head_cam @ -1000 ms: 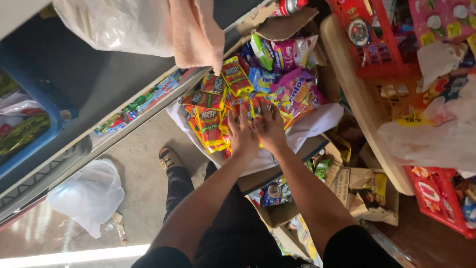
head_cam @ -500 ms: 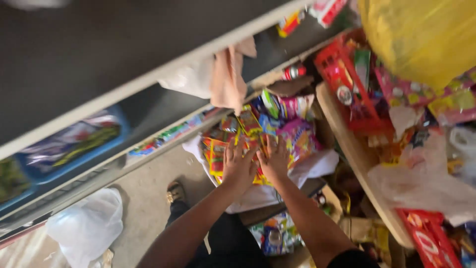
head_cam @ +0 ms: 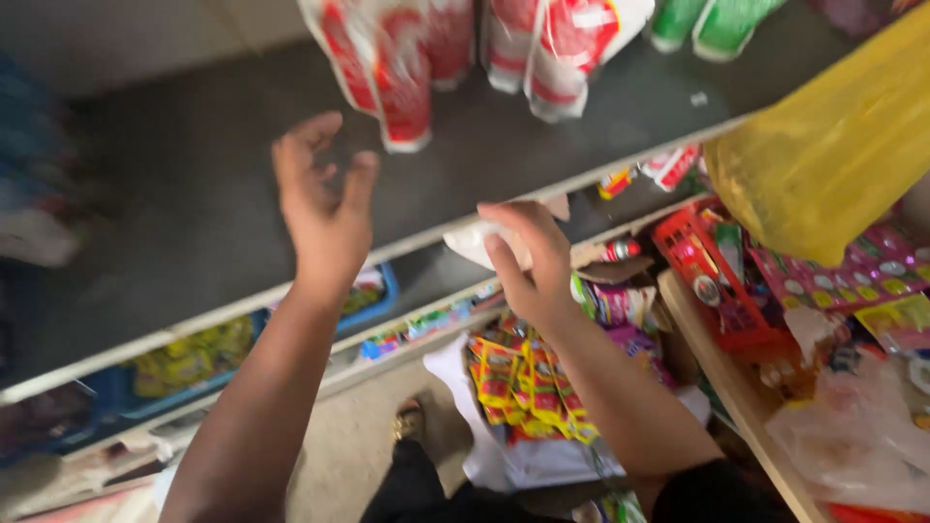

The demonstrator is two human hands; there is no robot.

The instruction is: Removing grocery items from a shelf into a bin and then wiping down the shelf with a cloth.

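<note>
Both hands up in front of the dark shelf [head_cam: 194,223]. Left hand [head_cam: 325,208] raised, fingers loosely spread and curled, gripping nothing, hovering over the grey shelf board. Right hand [head_cam: 528,261] lower, at the shelf's pale front edge, fingers curled, touching a crumpled pale bag [head_cam: 475,242] that pokes out from under the board; whether pinching it or just resting on it, cannot tell.

Wide dark shelf running across most of the view, slanting up to the right, with a second shelf tier beneath it. Big yellow plastic bag [head_cam: 833,145] bulging in from the upper right. Red-and-white packets [head_cam: 407,58] hanging along the top, near the left hand. Wooden tabletop [head_cam: 736,397] edging in on the right, crowded with a red basket [head_cam: 722,281] and pink packaged sweets [head_cam: 872,271]. Blue tray [head_cam: 373,305] of small goods on the lower shelf. Heap of red-and-yellow snack packets [head_cam: 523,387] in a box below the right forearm. Pale floor [head_cam: 339,446] underneath, one sandalled foot [head_cam: 409,421] showing.
</note>
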